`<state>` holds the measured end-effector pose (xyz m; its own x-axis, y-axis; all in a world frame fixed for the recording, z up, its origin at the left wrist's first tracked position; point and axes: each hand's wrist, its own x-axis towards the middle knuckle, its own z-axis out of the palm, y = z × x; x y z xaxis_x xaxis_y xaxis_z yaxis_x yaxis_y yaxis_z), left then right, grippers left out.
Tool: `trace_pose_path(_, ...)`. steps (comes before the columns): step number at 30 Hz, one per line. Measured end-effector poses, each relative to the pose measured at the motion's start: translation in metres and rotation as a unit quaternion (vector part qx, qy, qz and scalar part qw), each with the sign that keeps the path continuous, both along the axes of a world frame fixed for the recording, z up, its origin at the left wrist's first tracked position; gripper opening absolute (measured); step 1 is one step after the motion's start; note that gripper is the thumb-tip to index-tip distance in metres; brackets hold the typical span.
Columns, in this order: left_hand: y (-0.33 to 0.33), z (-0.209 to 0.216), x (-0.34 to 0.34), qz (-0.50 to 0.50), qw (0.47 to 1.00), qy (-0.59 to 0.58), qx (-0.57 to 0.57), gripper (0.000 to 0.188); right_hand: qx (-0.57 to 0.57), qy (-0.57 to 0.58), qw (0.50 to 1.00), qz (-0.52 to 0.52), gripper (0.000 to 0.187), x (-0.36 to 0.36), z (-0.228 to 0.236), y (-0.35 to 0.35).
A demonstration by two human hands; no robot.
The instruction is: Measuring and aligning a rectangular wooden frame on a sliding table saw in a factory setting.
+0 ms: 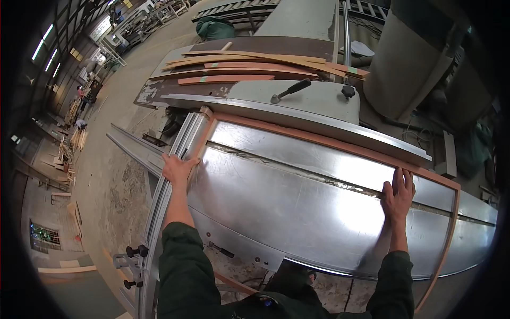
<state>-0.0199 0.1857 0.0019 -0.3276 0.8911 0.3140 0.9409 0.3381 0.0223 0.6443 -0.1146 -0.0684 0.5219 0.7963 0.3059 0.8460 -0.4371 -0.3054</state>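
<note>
A large reddish-brown wooden frame point(313, 137) lies flat on a shiny metal machine table point(276, 196). Its far rail runs along a metal fence point(297, 118), and its right end rail stretches toward me past the table's front edge. My left hand point(179, 167) reaches across the ridged aluminium track point(178, 143), thumb on the frame's left rail and fingers bent over the outer side. At the far rail, my right hand point(398, 194) presses its bent fingertips on the wood, with its thumb lower over the metal surface. A long slot point(287, 171) crosses the table between the hands.
Several thin wooden strips point(249, 64) lie behind the fence near a black lever point(292, 90). A large grey cylinder point(411, 58) stands at the far right. Black knobs point(137, 251) stick out beside the track. Machines and wood piles line the workshop floor at left.
</note>
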Motion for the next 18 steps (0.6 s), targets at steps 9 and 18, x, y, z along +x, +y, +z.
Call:
trace_pose_path(9, 0.0028, -0.0025, -0.0002, 0.002, 1.0, -0.006, 0.012, 0.077, -0.036, -0.117, 0.992, -0.025, 0.066, -0.0088, -0.0006, 0.0048)
trace_pose_path(18, 0.0037, -0.0003, 0.0062, 0.051, 0.997, -0.051, 0.012, 0.079, 0.035, -0.015, 0.999, 0.009, 0.071, -0.0098, -0.0033, 0.0046)
